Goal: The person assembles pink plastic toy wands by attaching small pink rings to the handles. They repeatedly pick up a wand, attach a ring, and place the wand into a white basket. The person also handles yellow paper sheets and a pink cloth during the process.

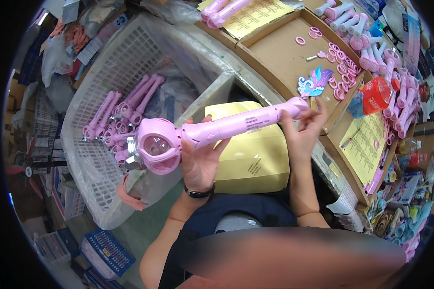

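Observation:
A pink toy wand (226, 129) lies nearly level across the front of my body. Its round openwork head points left, with a clear dome inside and a silver-coloured piece at the outer end. My left hand (200, 167) is closed round the handle just below the head. At the other end, my right hand (303, 134) grips the narrow tip between thumb and fingers. Beneath the wand, a yellow sheet of paper or card (253, 168) rests in front of me. A blue and purple wing-shaped ornament (315, 82) lies just beyond my right hand.
To the left, a white plastic basket (94, 79) lined with clear film contains several pink wands (137, 98). A cardboard tray (270, 48) on the right holds pink rings (342, 67). Beside it are a red-labelled bottle (375, 96) and piles of pink handles (406, 103).

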The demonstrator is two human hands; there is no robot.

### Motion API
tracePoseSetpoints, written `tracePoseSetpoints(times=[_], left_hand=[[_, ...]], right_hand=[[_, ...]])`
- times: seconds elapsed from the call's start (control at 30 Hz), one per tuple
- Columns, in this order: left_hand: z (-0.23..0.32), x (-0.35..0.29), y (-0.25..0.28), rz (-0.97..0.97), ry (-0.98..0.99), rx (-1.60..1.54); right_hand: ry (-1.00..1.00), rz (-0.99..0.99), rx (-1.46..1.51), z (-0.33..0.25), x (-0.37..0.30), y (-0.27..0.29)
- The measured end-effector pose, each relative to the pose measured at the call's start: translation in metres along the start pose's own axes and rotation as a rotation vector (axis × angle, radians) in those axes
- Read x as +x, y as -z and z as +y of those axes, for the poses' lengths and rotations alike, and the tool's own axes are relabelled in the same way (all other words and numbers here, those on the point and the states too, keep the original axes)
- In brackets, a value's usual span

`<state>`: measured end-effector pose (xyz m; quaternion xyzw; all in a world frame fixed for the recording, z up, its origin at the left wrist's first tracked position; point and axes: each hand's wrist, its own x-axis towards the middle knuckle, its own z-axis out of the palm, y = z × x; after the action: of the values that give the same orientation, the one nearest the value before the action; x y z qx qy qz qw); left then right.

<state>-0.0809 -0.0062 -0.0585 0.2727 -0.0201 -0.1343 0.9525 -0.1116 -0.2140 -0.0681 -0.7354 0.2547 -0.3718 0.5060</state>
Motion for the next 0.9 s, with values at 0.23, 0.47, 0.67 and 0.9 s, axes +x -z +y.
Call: tracePoseSetpoints(times=[0.23,0.47,0.67,0.9], left_hand=[[0.057,0.047,-0.001,-0.195,0.06,0.329],[0.014,0.079,-0.047,-0.177,-0.5,0.579],[-0.009,0.085,-0.035,-0.07,-1.08,1.205],[-0.025,0.095,-0.021,-0.598,0.426,-0.237]], right_hand=[[0.416,-0.758,-0.299,-0.015,0.036,0.038],[0.308,-0.608,-0.055,-0.038,-0.023,-0.026],[0.181,-0.513,0.116,-0.037,-0.06,-0.039],[-0.255,-1.012,0.539,-0.033,-0.064,-0.017]])
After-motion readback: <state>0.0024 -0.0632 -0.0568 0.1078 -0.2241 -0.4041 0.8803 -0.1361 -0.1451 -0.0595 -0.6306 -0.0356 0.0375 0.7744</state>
